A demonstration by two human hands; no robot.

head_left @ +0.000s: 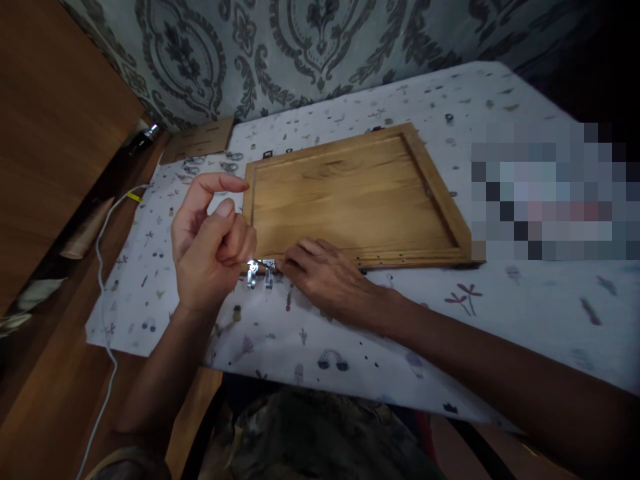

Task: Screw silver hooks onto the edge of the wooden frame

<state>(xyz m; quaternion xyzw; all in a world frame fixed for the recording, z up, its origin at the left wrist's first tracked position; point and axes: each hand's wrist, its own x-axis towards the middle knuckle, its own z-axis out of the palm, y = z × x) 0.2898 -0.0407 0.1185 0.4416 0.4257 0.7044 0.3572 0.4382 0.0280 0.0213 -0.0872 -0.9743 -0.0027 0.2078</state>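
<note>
A wooden panel with a raised rim (340,200), like a shallow tray or box lid, lies on the table. At its near left edge sit two shiny metal clasps (269,272), side by side. My left hand (213,243) is just left of these clasps, its index finger bent outward and its other fingers curled in; whatever they hold is hidden. My right hand (327,277) rests at the panel's near edge, right of the clasps, fingers bunched together. A thin dark piece shows between the two hands over the clasps, too small to identify.
Several metal pieces (233,160) lie beyond my left hand, beside a flat piece of cardboard (200,139). A white cable (103,280) runs down the left side. Patterned cloth (310,340) covers the table, with a patterned curtain (320,47) behind. A blurred area covers the right.
</note>
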